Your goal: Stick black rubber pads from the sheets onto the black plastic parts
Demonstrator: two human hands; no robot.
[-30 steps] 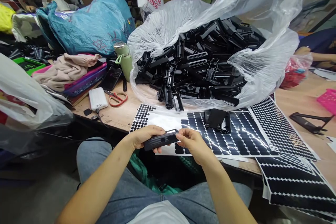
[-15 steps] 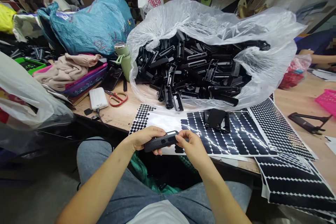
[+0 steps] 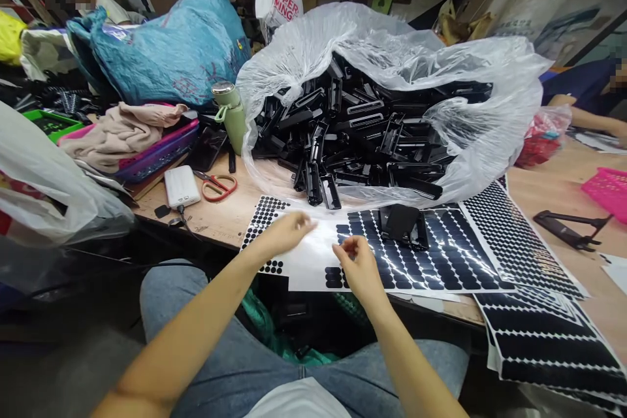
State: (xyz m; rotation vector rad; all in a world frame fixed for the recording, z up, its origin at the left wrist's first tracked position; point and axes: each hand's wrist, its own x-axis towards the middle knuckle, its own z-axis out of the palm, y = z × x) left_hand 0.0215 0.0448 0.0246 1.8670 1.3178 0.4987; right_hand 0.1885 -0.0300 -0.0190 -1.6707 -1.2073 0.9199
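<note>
My left hand (image 3: 289, 233), slightly blurred, hovers over the bare white part of a sticker sheet (image 3: 313, 251). Its fingers reach forward and I see nothing in them. Over the same sheet's rounded black stickers (image 3: 365, 225) is my right hand (image 3: 356, 261), fingers loosely bent, thumb apart, no object visible in it. Ahead, a clear plastic bag (image 3: 509, 78) lies open, full of glossy black plastic parts (image 3: 365, 114). A few black pieces (image 3: 402, 225) rest on the sheet to the right. Below the table edge, a dark part (image 3: 294, 311) shows at a green bag (image 3: 262, 313).
Scissors (image 3: 219, 187), a white power bank (image 3: 181, 187) and a green bottle (image 3: 230, 117) stand left. Sheets of round black dots (image 3: 524, 228) and a black folding stand (image 3: 568, 230) lie right. A co-worker's arm (image 3: 588, 119) shows at the far right.
The dark textured part both hands held is out of them. My left hand has moved up and forward over the sheet; my right hand stays close to its earlier place.
</note>
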